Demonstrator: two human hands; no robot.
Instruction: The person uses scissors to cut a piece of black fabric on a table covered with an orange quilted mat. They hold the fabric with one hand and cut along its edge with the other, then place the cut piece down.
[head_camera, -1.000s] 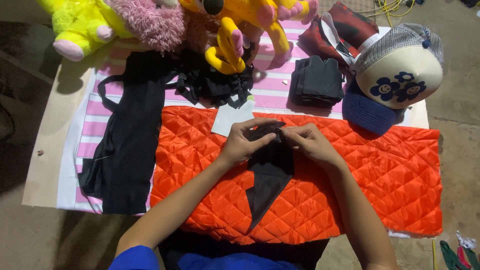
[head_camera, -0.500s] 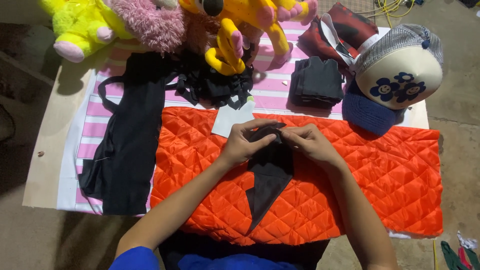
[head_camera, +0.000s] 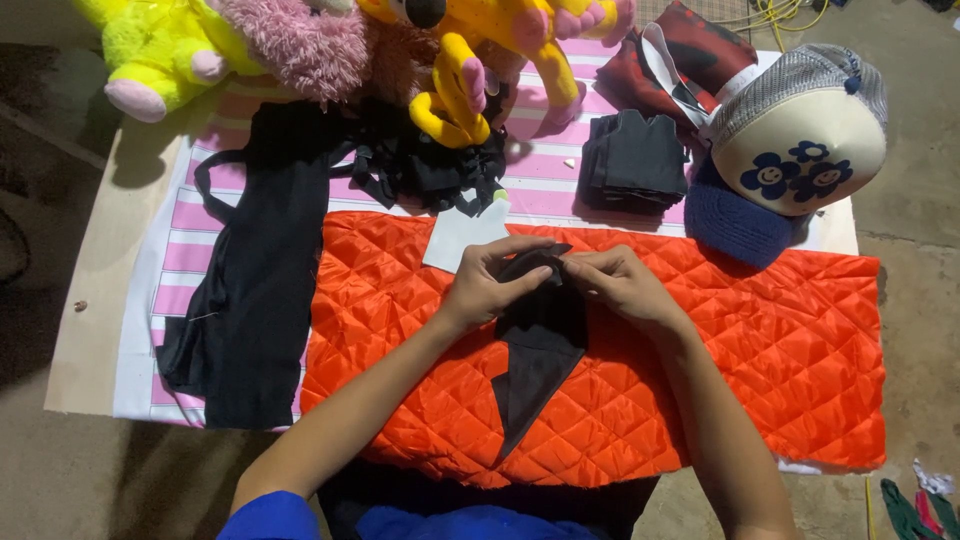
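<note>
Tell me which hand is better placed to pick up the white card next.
Probably the left hand: it lies right beside the white card, while the right hand sits farther off, across the black fabric piece both hands pinch.

Open orange quilt (head_camera: 760, 350) lies free to the right of the hands; to the left a long black garment (head_camera: 255, 300) blocks; behind, plush toys (head_camera: 300, 40), a folded black stack (head_camera: 635, 160) and a cap (head_camera: 800, 140) crowd the far edge.

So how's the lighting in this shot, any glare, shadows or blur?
Head view: bright light from above, the orange quilt vivid with slight sheen, no harsh glare; the plush toys cast dark shadows on the striped cloth; floor edges fall dim; both hands and the black fabric look sharp.
</note>
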